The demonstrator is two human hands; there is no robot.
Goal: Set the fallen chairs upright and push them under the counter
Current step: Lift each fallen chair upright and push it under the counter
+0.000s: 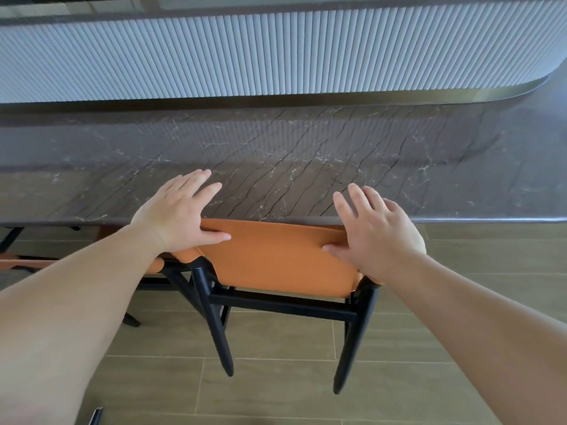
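Left hand, right hand: fingers straight and spread, palms pressing orange leather black-legged chair backrest; dark marble desk directly ahead.

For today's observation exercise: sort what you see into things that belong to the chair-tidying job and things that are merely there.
Belongs to the job:
- orange chair, upright, at the counter edge
- counter
- left hand and right hand, open on the backrest
- second orange chair, far left

Merely there:
- ribbed panel
- floor

No legible text — none anywhere.
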